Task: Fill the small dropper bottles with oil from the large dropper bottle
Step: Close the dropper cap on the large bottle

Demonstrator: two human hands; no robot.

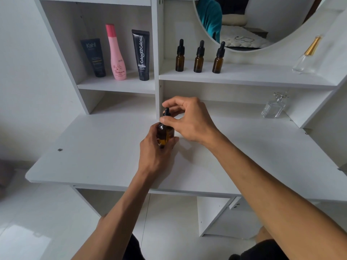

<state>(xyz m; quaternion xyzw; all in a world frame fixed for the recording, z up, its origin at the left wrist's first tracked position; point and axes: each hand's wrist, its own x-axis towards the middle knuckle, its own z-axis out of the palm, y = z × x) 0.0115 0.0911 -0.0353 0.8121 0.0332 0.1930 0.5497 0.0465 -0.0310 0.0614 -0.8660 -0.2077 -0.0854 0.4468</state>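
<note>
Above the desk [105, 162], large amber dropper bottle [163, 135] in both hands, contents unclear.

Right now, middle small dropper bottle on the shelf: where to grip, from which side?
Probably the amber body of the middle small dropper bottle, from the front. It stands upright with a neighbour on each side, the shelf is open-fronted, and the rubber bulb on top is narrow and soft.
</note>
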